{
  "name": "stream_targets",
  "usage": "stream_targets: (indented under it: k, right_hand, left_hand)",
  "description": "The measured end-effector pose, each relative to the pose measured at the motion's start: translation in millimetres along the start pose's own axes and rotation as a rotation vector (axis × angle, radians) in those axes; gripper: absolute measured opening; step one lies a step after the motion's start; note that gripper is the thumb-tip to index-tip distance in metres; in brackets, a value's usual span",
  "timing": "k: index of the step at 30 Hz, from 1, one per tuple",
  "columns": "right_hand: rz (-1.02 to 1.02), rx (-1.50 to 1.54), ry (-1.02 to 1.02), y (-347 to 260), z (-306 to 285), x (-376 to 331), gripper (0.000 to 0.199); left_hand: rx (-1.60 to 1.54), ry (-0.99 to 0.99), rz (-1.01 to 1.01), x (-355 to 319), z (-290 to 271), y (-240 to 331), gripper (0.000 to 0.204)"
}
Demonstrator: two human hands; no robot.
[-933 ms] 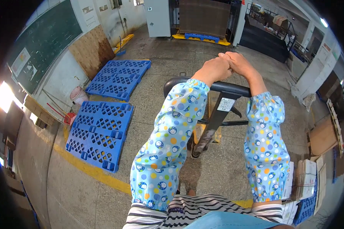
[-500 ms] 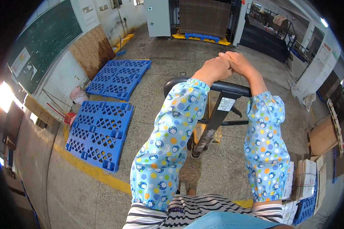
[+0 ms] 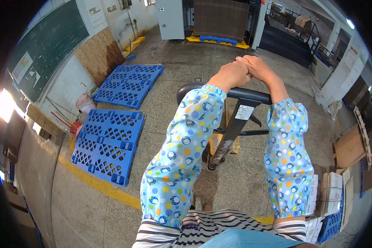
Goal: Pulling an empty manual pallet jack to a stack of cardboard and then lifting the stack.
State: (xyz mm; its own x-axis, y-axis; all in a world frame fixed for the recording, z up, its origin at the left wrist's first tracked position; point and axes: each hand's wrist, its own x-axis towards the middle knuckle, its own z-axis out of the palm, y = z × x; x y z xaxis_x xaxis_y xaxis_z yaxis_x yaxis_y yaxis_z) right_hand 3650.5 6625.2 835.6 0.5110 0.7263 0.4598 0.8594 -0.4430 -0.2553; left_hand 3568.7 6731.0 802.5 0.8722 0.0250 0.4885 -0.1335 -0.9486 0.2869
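Nothing visibly moved since earlier: I see left hand [image 3: 228, 76] and right hand [image 3: 258, 69] pressed together, far edge of black handle [image 3: 256, 96], likely leaning.

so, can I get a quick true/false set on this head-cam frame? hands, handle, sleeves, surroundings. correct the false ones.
1. The left hand and right hand touch each other. True.
2. The pallet jack handle is bright red. False: the pallet jack handle is black.
3. Blue plastic pallets lie to the left of the pallet jack handle. True.
4. Both forearms are bare from wrist to elbow. False: they wear light blue sleeve covers with coloured dots.
5. The chalkboard is on the right side of the picture. False: the green chalkboard is on the left.
6. A bucket stands near the blue plastic pallets. True.
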Motion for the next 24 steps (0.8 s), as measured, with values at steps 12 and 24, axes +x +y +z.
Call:
stream_targets:
  k: [12, 24]
  right_hand:
    - [0.014, 0.008, -0.016, 1.7, 0.5, 0.9, 0.055]
    - [0.009, 0.025, -0.005, 5.3, 2.4, 2.0, 0.056]
  left_hand:
    - [-0.003, 0.006, 0.019, -0.4, 1.6, -1.3, 0.029]
    - [0.021, 0.024, 0.036, 0.2, 2.4, -1.4, 0.032]
